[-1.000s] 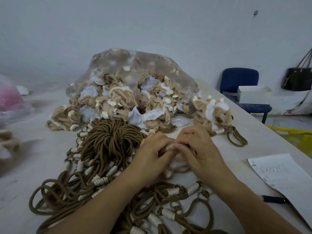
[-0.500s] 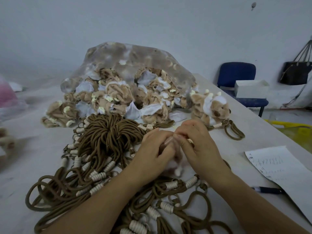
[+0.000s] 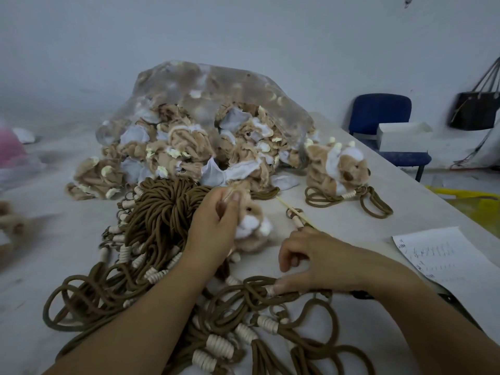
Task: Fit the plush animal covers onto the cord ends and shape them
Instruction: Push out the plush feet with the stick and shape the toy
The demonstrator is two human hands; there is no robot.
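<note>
Head view shows the left hand [image 3: 213, 228] pinching a plush cover [image 3: 253, 223] beside the cord pile [image 3: 162, 209], while the right hand [image 3: 316, 261] curls over loose cords [image 3: 243, 296], grip unclear, so tangled loops could snag and drag the cover askew.

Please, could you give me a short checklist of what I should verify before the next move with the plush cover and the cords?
1. The left hand grips the plush cover firmly: ok.
2. A cord end is already inside the cover: cannot tell, as the hand hides the opening.
3. The right hand holds a cord end: cannot tell; its thumb touches the near cords.
4. The thin stick is close to the right hand: ok.
5. The finished plush lies apart from the work: ok.
</note>
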